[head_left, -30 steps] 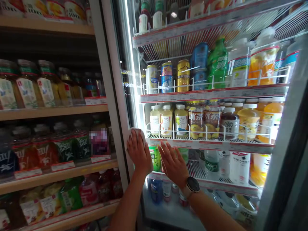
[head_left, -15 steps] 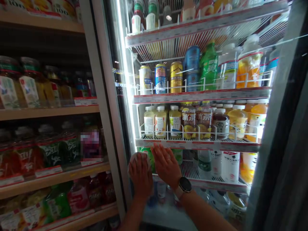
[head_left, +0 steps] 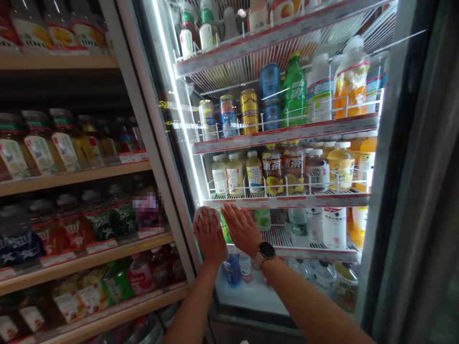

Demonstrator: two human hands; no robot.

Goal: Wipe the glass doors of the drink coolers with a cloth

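Drinks cooler, lit, glass door in front. Apparently mid-wipe; next, probably calls for flat, even pressure. Tight toward left frame, open glass rightward. Right hand: flat, fingers close together, angled near left; glass contact, cannot tell. Left hand: spread flat over white cloth, at glass, just inside left frame.

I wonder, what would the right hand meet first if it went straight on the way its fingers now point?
Most likely the glass refrigerator door; the right hand may be touching it, though depth is unclear. The price strip ahead appears to lie behind that glass.
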